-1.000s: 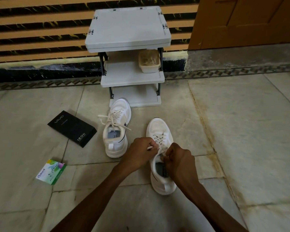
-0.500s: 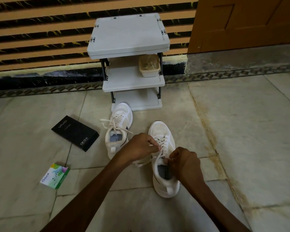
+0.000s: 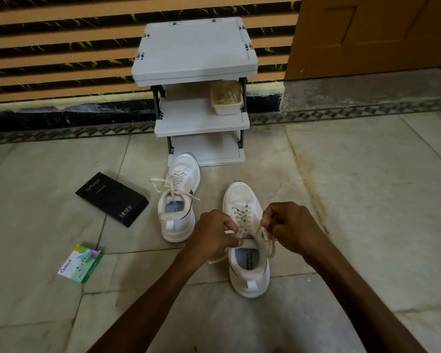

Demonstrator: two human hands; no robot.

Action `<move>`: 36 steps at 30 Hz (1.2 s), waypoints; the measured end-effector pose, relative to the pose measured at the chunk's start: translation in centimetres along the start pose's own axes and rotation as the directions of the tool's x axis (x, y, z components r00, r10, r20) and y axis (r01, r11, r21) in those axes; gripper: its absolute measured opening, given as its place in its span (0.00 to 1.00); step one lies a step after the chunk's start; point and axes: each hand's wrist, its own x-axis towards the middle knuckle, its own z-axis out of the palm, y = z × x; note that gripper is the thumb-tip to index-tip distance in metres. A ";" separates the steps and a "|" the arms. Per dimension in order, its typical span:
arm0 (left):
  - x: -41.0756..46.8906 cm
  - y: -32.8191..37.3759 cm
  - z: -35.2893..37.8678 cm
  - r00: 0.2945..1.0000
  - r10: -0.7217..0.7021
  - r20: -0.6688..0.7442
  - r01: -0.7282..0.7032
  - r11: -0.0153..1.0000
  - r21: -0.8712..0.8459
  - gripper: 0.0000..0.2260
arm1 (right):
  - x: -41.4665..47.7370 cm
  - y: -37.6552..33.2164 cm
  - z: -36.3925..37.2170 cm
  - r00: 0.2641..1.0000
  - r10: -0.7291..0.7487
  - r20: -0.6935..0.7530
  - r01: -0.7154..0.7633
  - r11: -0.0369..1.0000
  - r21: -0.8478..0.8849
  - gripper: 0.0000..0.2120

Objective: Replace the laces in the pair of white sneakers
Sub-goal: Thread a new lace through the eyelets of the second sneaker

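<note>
Laces (image 3: pixel 242 218) run up the nearer white sneaker (image 3: pixel 240 197) on the floor (image 3: pixel 367 200), and my left grip (image 3: pixel 211 234) and right grip (image 3: pixel 290 225) each pinch a loose end above its tongue, fingers curled tight. Its partner sneaker (image 3: pixel 177 200) stands just to the left, before the grey shoe rack (image 3: pixel 194 54), a black box (image 3: pixel 112 198) farther left.

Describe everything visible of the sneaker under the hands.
The sneaker is white, fabric-looking, with a dark side stripe, heel tab and printed insole. It stands upright on the tiled floor, toe pointing away. Its cream lace is threaded through the eyelets; the left hand and right hand each pinch a loose end.
</note>
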 end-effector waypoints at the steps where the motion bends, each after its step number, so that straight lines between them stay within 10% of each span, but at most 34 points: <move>1: 0.0 0.0 0.0 1.000 0.000 0.004 0.000 1.000 0.002 0.12 | -0.1 -0.1 0.0 1.000 -0.012 0.017 0.012 1.000 0.005 0.12; 9: -0.3 0.5 -1.2 1.000 -0.024 -0.003 0.023 0.986 -0.165 0.04 | -0.1 -0.9 -1.3 0.990 -0.131 -0.042 0.136 0.983 0.122 0.08; 16: -1.4 5.0 -6.6 0.972 0.132 -0.196 -0.232 0.695 -0.681 0.09 | -0.9 -5.9 -4.9 0.919 -0.347 -0.187 0.389 0.873 0.295 0.03; 28: -3.2 12.2 -14.9 0.681 0.445 -0.582 -0.510 0.858 0.060 0.14 | -1.6 -15.5 -13.1 0.781 -0.544 -0.307 0.619 0.741 0.259 0.03; 36: -4.0 14.9 -16.9 0.777 0.312 -0.546 -0.598 0.637 -0.487 0.05 | -2.3 -16.6 -13.0 0.736 -0.577 -0.355 0.656 0.738 0.160 0.04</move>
